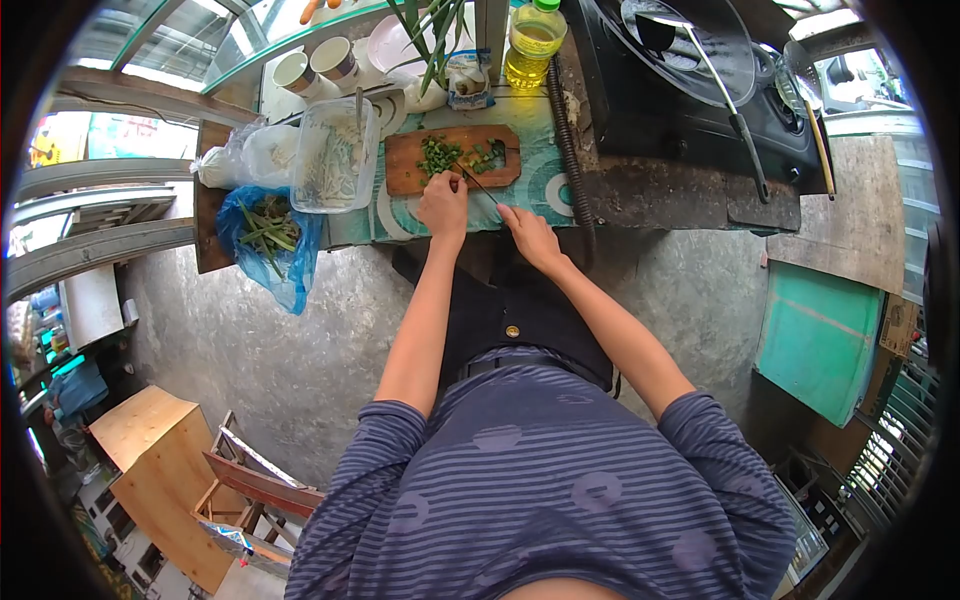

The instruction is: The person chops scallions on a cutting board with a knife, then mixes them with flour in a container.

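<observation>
Since only the head view is on offer, we go through it from the hands outward. Our left hand [443, 205] sits knuckles-up at the near edge of the wooden cutting board [404, 172], fingers curled down toward the chopped greens [438, 155]. They probably pin the greens for the blade, though we cannot tell whether they grip anything or only press. Our right hand [530, 235] is closed around the handle of a knife [478, 184]. The blade angles up-left onto the board and meets the greens just beside the left fingertips, a slant that suits slicing close to the holding hand. The board lies on a teal patterned cloth [545, 185] on the counter, likely to keep it from sliding. To the left a clear plastic container [335, 155] of pale strips stands touching the board's end, within easy reach. A blue bag [265, 240] of whole green pods lies open near it. Farther back stand an oil bottle [533, 40] and two cups [315, 68], and at right there is a dark stove [690, 110] with a pan.
</observation>
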Demonstrator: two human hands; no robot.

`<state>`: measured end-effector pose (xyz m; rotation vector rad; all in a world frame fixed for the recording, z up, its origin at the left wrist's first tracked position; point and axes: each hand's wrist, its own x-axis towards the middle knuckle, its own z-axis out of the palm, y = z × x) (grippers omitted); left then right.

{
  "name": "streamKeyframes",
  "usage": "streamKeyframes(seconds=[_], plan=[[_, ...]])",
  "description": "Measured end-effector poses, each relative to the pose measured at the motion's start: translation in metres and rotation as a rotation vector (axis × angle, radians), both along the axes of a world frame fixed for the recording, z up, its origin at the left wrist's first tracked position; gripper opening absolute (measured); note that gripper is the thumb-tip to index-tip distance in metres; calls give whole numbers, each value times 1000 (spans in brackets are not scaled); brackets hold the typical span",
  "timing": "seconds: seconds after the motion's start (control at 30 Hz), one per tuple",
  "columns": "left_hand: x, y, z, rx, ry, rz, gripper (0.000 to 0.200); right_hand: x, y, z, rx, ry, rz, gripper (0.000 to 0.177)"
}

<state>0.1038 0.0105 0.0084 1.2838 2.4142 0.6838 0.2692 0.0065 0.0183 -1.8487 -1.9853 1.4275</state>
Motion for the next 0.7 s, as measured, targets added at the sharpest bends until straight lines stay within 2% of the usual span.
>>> streamKeyframes(seconds=[0.1, 0.3, 0.7], plan=[[-1, 2, 2, -10, -11, -13, 12, -5, -2, 1, -5, 21, -32, 60], [-1, 3, 4, -51, -34, 25, 14, 16, -10, -12, 161, -45, 27, 60], [-2, 1, 1, -31, -19, 24, 13, 8, -8, 2, 11, 46, -24, 62]])
